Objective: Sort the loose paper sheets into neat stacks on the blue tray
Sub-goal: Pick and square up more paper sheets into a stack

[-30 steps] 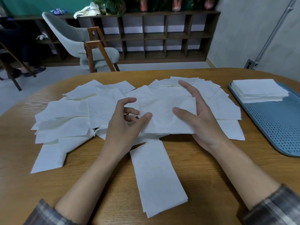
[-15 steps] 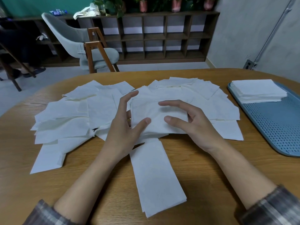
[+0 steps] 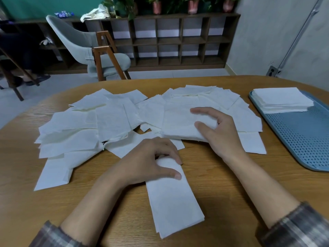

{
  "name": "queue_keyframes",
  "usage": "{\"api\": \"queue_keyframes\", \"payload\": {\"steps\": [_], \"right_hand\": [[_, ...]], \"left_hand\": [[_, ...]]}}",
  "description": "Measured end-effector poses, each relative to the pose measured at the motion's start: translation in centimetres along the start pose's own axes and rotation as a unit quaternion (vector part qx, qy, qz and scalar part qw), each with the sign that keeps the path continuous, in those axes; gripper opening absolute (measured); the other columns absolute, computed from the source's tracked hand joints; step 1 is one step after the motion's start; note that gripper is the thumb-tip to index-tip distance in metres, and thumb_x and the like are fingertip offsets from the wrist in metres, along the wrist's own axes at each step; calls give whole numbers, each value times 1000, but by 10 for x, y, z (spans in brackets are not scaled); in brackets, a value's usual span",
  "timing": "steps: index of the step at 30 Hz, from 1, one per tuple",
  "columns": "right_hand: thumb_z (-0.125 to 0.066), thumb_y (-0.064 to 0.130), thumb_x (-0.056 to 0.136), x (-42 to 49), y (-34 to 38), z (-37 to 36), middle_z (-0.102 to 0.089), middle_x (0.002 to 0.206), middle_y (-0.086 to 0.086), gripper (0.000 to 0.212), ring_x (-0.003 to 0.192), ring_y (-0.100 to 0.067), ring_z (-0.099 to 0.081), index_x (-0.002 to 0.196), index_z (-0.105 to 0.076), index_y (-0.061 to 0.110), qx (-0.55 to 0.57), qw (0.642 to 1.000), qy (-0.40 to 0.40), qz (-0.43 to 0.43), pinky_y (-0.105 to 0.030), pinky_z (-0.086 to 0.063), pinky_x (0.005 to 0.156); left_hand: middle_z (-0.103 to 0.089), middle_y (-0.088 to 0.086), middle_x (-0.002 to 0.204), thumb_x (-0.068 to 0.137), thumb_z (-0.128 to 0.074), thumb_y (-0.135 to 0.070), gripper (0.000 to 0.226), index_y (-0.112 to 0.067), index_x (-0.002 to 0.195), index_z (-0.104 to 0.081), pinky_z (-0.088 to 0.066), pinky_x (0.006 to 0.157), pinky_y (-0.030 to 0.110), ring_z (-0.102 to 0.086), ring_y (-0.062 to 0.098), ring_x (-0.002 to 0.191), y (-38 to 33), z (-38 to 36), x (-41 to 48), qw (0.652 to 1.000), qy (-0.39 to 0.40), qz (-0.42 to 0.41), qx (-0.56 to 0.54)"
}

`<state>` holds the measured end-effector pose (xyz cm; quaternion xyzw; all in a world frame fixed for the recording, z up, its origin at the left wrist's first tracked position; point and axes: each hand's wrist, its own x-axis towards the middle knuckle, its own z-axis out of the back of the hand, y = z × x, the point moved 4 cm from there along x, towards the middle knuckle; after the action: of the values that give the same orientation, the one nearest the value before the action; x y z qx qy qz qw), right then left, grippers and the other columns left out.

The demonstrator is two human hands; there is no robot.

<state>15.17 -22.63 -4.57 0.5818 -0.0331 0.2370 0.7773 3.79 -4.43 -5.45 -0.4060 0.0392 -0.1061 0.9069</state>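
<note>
1. Paper strip lies nearest, long way pointing away; the left hand curls its grip over the far end.
2. Right hand has its grip closed on a bundle of sheets.
3. Blue tray and its neat stack sit rightward, nearer that hand.

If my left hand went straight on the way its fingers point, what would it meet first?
The left hand points right, over the long sheet; beyond bare table, probably the right forearm first, though depth is unclear.
</note>
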Motion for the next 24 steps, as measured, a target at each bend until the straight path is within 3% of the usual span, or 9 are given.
{"api": "queue_keyframes", "payload": {"steps": [6,10,13,17,21,24], "right_hand": [[-67,1,94,1,0,-1,-73,121,24,37,126,10,-57,116,-78,29,-1,1000,6,-5,-2,-35,105],[-67,2,95,1,1,-2,-73,121,26,37,127,11,-55,115,-77,31,-4,1000,14,-9,-1,-34,104],[-66,1,95,1,1,-2,-73,121,26,38,127,11,-56,115,-77,31,-2,1000,13,-10,-1,-34,103],[-67,1,95,1,1,-1,-74,119,25,34,123,12,-58,114,-78,27,35,999,18,-18,-3,-39,101],[-65,19,102,0,5,-3,-76,119,17,17,122,5,-62,109,-81,21,133,989,37,-45,-21,-43,106],[-59,49,101,1,5,-6,-75,125,14,36,129,-2,-60,108,-83,24,188,975,77,-85,-41,-36,120]], "left_hand": [[-68,-14,87,75,-93,-45,21,-33,81,-76,-43,71,19,-63,9,90,5,3,2,996,-77,11,48],[-69,-15,83,83,-86,-43,20,-31,81,-72,-47,72,26,-64,9,86,2,4,1,991,-116,1,67],[-69,-13,78,87,-82,-43,21,-29,80,-69,-41,64,24,-61,9,78,2,7,0,987,-146,19,58],[-70,-7,79,91,-80,-38,21,-24,80,-69,-43,67,22,-64,12,81,-3,14,-4,980,-197,12,-23],[-73,-3,84,92,-80,-28,13,-18,87,-72,-46,69,32,-68,19,84,-4,22,-6,953,-260,16,-156],[-71,19,85,92,-80,-25,9,-21,88,-73,-43,68,34,-64,37,81,-2,29,-6,930,-309,25,-196]]}}
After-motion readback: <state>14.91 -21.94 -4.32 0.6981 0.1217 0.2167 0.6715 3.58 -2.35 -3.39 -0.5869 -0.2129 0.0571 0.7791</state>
